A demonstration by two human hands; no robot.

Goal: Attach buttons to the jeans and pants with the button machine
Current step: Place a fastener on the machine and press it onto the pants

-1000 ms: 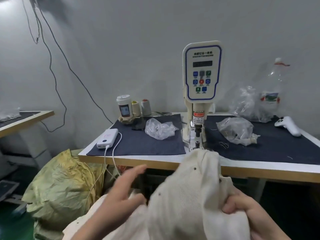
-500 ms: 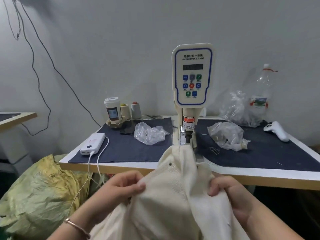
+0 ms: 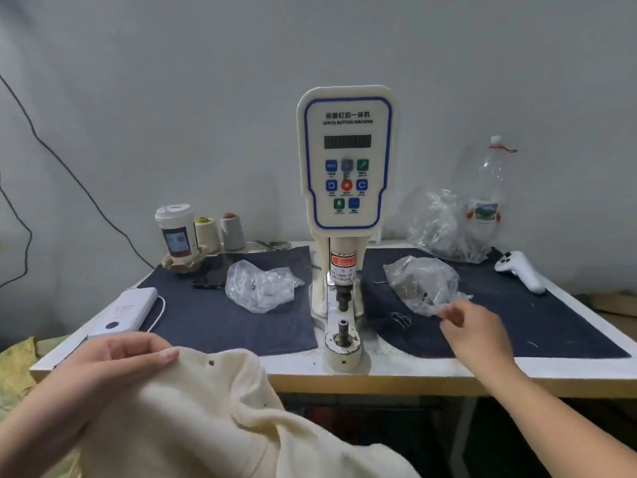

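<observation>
- The left hand (image 3: 103, 370) grasps the near edge of the cream pants (image 3: 206, 419), which hang in front of the table (image 3: 448, 369).
- The button machine (image 3: 345, 215) stands in the middle of the table.
- The right hand (image 3: 474, 331) reaches to the plastic bag (image 3: 420, 282) on the right; it is blurred, so I cannot tell its grip.
</observation>
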